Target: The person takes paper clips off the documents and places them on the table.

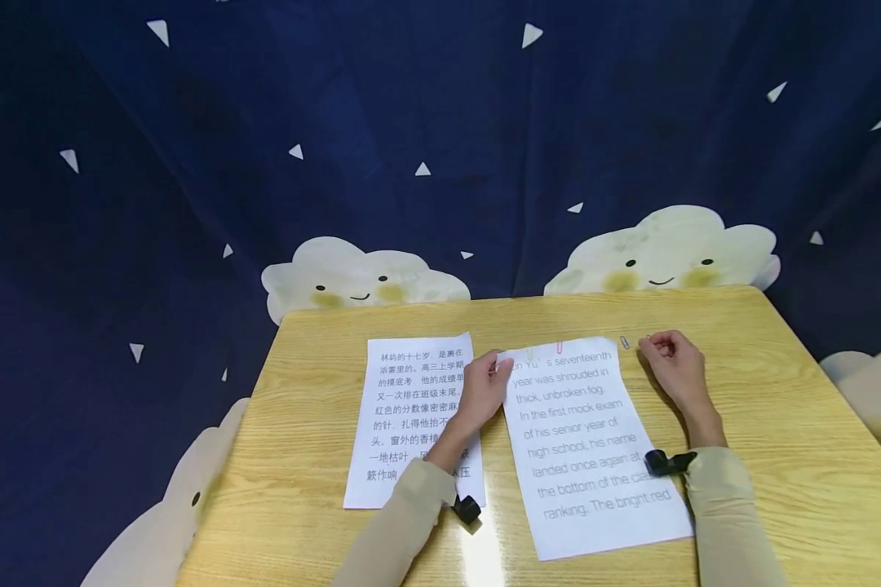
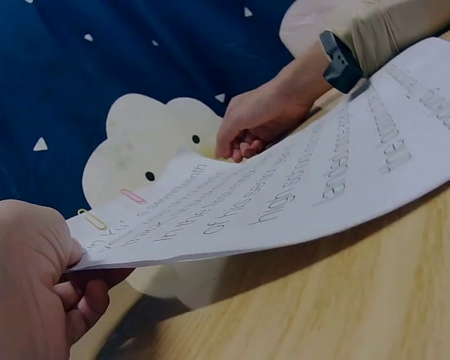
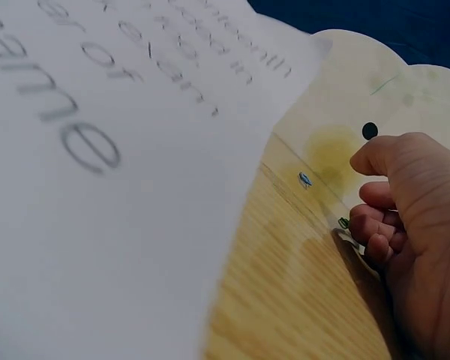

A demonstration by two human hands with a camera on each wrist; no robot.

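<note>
My left hand (image 1: 486, 387) pinches the top left corner of a white sheet with English print (image 1: 580, 440), lifting that edge off the table. A yellow paper clip (image 2: 92, 219) and a pink paper clip (image 2: 133, 196) sit along the sheet's top edge. Right of the sheet, my right hand (image 1: 677, 367) is low over the table, fingers loosely bent and a gap below the uppermost digit. A green paper clip (image 3: 343, 223) shows right beside those bent fingers. Between hand and sheet lies a blue paper clip (image 3: 305, 179).
Another white sheet, with Chinese print (image 1: 404, 408), lies flat at the left, partly covered by my left arm. The wooden table (image 1: 286, 456) ends at a dark blue curtain (image 1: 382, 98) with white triangles and pale cloud shapes. Each wrist wears a small black camera.
</note>
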